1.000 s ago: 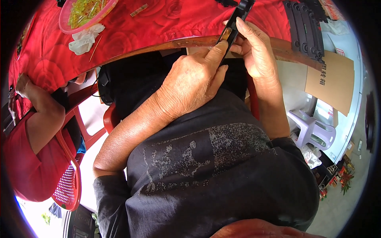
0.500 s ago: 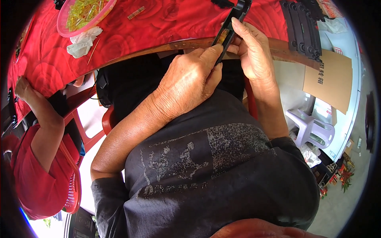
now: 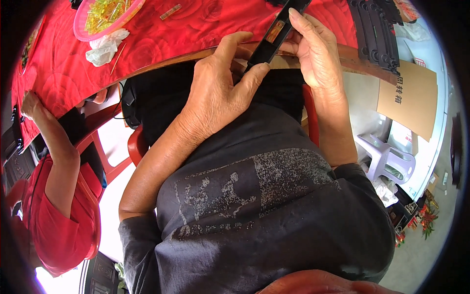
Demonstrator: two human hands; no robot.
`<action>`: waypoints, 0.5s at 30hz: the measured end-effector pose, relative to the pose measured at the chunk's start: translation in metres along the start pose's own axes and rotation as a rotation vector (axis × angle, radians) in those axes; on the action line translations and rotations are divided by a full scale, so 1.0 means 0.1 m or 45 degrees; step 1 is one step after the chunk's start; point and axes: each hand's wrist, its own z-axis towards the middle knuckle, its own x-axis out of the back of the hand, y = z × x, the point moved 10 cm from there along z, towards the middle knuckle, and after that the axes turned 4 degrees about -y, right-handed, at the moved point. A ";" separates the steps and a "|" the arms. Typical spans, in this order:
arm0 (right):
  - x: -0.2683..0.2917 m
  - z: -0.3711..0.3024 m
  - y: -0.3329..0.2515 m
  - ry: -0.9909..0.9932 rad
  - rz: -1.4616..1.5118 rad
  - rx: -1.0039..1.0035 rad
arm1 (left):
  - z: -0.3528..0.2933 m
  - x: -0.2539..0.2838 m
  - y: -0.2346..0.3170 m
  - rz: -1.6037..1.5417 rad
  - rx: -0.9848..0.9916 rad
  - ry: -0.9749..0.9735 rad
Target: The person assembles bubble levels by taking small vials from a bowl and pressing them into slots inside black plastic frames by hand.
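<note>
A long black plastic frame [image 3: 267, 48] slants over the table's near edge, with a small yellow vial [image 3: 277, 30] set in its recess. My right hand [image 3: 318, 51] grips the frame's upper part, thumb on its face and fingers behind. At the lower end, my left hand [image 3: 215, 81] has its thumb against the frame; its index finger is raised away, and the other fingers are partly hidden behind. The frame's top end runs out of view.
A pink basket [image 3: 78, 27] of yellow vials stands at the far left of the red tablecloth [image 3: 161, 41], near a crumpled white bag [image 3: 104, 51]. Black plastic frames [image 3: 374, 36] lie stacked at the right. A co-worker's arm [image 3: 61, 142] rests at the left edge.
My left index finger and thumb have spread apart, and the hand has shifted left, off the vial area to the frame's lower end. The frame's face now turns more toward me.
</note>
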 end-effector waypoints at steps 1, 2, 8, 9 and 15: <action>-0.03 -0.01 -0.01 -0.003 0.001 -0.002 | -0.01 -0.01 -0.06 0.001 0.002 0.003; -0.06 -0.02 -0.05 -0.006 0.000 0.013 | -0.02 -0.01 -0.14 -0.127 0.054 0.006; -0.09 -0.04 -0.06 -0.051 -0.073 0.012 | 0.11 0.05 -0.09 -0.128 0.089 0.065; -0.08 -0.04 -0.05 -0.040 -0.138 0.017 | 0.13 0.05 -0.04 -0.063 0.046 0.098; -0.15 -0.07 0.00 -0.014 -0.208 -0.030 | 0.20 0.01 0.02 0.209 0.128 0.030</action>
